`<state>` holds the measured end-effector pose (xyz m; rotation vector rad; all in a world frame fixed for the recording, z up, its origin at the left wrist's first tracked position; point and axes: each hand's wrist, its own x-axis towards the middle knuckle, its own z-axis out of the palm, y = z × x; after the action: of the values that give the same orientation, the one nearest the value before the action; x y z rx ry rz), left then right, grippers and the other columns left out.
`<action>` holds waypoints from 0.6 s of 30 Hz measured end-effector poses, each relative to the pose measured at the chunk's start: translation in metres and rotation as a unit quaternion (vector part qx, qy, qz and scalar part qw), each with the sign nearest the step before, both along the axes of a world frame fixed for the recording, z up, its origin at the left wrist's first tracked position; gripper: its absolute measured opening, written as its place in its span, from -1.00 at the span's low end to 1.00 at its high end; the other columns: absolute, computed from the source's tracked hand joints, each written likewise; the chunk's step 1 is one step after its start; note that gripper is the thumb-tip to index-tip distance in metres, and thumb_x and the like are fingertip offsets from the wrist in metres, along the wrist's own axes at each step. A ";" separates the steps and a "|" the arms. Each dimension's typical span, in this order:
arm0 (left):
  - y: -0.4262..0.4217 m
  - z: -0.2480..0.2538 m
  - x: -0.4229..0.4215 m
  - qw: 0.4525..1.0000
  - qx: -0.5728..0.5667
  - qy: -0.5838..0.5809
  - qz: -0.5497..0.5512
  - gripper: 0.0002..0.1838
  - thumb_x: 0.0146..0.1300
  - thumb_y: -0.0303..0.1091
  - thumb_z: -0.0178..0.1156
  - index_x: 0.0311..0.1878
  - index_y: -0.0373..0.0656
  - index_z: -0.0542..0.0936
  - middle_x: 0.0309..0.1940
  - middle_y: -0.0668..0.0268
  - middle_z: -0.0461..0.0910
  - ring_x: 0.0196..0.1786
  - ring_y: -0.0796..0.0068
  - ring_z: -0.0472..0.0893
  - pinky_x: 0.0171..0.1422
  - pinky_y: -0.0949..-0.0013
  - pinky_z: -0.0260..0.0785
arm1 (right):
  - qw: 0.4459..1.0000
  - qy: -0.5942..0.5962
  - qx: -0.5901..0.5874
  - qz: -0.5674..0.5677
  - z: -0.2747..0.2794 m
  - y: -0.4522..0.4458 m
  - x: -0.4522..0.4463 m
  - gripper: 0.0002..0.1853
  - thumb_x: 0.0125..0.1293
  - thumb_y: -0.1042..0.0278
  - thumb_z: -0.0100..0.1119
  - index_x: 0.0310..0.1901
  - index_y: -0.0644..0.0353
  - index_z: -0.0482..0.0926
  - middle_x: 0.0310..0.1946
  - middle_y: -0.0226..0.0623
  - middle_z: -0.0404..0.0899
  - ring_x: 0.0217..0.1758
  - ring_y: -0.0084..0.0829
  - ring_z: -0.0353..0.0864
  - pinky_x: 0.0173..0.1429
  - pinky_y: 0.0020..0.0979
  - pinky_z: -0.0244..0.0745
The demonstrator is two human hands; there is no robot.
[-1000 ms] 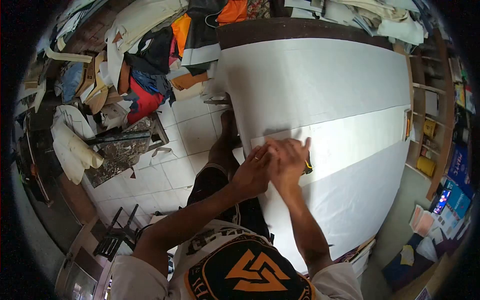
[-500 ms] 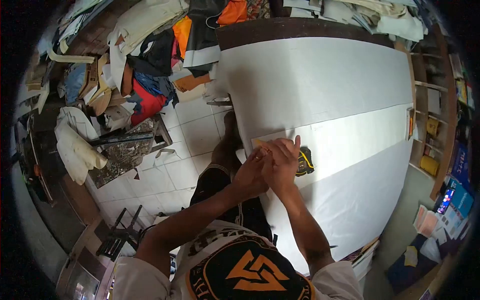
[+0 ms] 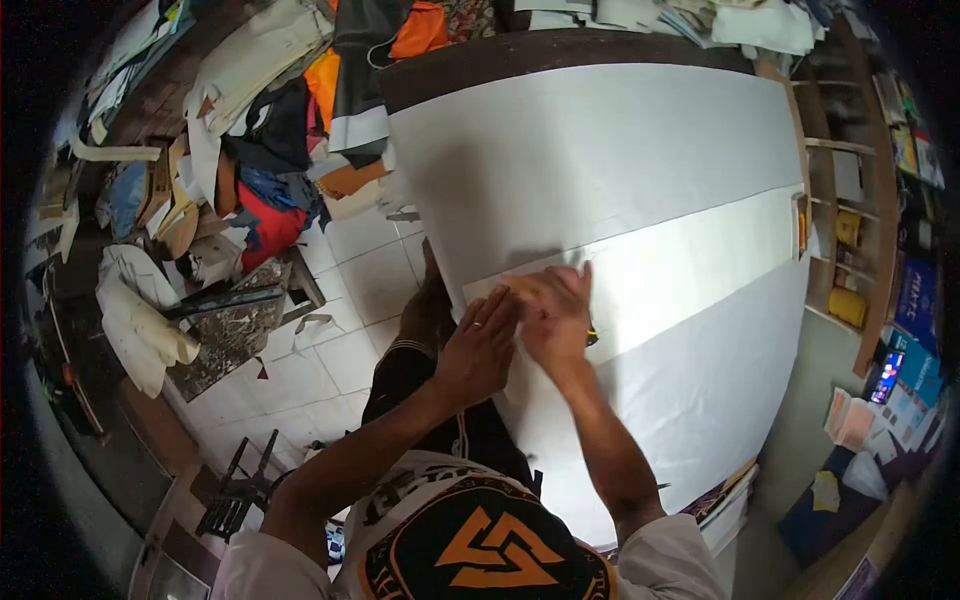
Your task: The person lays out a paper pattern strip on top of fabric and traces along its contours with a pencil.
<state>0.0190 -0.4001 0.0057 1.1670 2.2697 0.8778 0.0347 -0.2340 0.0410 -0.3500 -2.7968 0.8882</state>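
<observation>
My left hand [image 3: 481, 342] lies with its fingers stretched out at the near left corner of a bright cream-white strip [image 3: 690, 255], a ring on one finger. Right beside it, my right hand [image 3: 553, 312] is over the strip, smeared by motion, one finger pointing away from me. Whether it holds anything cannot be made out. A black and yellow tape measure [image 3: 592, 336] peeks out from behind my right hand, mostly hidden by it. Under the strip spreads a large white sheet [image 3: 620, 130] covering the table.
Wooden shelves [image 3: 838, 143] stand along the table's right side. Beyond the left edge, scraps and cloths are heaped, with a red cloth [image 3: 270, 228] among them. A worn low bench [image 3: 230, 330] and a black stool [image 3: 238, 490] are on the left. A lit phone [image 3: 887, 377] is at far right.
My hands, earlier bunched together, have moved apart a little. My left hand has flattened onto the strip's corner. The tape measure is now mostly covered by my right hand. The view has shifted.
</observation>
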 end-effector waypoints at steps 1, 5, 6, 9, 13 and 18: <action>0.002 0.004 -0.002 1.000 0.003 0.000 -0.002 -0.37 0.36 -0.39 0.19 0.50 -0.33 0.41 0.60 -0.06 0.28 0.72 0.01 0.14 0.77 -0.11 -0.06 | 0.999 0.006 -0.026 -0.039 0.000 0.021 0.002 -0.86 0.33 0.48 0.28 -0.16 0.10 0.79 -0.22 -0.26 0.73 0.06 -0.15 0.63 0.64 0.24 0.07; 0.004 0.008 -0.004 0.999 -0.015 -0.027 -0.007 -0.36 0.38 -0.42 0.19 0.51 -0.39 0.38 0.68 -0.03 0.15 0.75 0.05 0.09 0.77 -0.08 -0.03 | 0.989 0.030 -0.015 -0.142 0.002 0.105 0.011 -0.89 0.46 0.44 0.32 -0.13 0.24 0.79 -0.19 -0.15 0.72 0.00 -0.18 0.61 0.17 -0.27 0.52; 0.003 0.007 -0.003 1.000 -0.015 -0.021 -0.007 -0.35 0.38 -0.41 0.20 0.51 -0.40 0.38 0.69 -0.01 0.14 0.75 0.06 0.09 0.76 -0.09 -0.02 | 0.984 0.013 -0.006 -0.175 0.001 0.125 0.014 -0.88 0.47 0.43 0.33 -0.12 0.26 0.81 -0.17 -0.15 0.72 0.00 -0.23 0.63 0.18 -0.28 0.53; 0.005 0.008 -0.003 1.000 -0.010 -0.023 -0.003 -0.34 0.36 -0.40 0.21 0.52 -0.40 0.37 0.70 -0.01 0.12 0.74 0.03 0.12 0.76 -0.08 -0.01 | 0.969 0.014 0.006 -0.247 -0.005 0.184 0.019 -0.81 0.48 0.33 0.35 -0.13 0.28 0.82 -0.16 -0.14 0.72 -0.02 -0.28 0.66 0.17 -0.29 0.53; 0.006 0.004 0.000 1.000 -0.010 -0.003 -0.018 -0.24 0.25 -0.42 0.29 0.53 -0.39 0.35 0.67 -0.07 0.14 0.72 -0.10 0.13 0.74 -0.15 0.03 | 0.955 0.048 0.075 -0.282 0.003 0.231 0.018 -0.78 0.53 0.30 0.28 -0.09 0.28 0.80 -0.17 -0.20 0.72 -0.04 -0.38 0.65 0.11 -0.36 0.53; 0.010 0.009 -0.004 1.000 0.017 0.014 -0.002 -0.34 0.26 -0.37 0.35 0.43 -0.32 0.45 0.60 -0.04 0.26 0.64 -0.11 0.26 0.65 -0.13 0.16 | 0.899 0.133 -0.138 -0.393 0.034 0.202 0.041 -0.74 0.62 0.34 0.10 -0.12 0.31 0.73 -0.21 -0.28 0.78 -0.18 -0.48 0.64 0.11 -0.40 0.53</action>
<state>0.0154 -0.3898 0.0150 1.2038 2.2825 0.9071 0.0756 -0.0322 0.0748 -1.1870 -1.9721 0.9997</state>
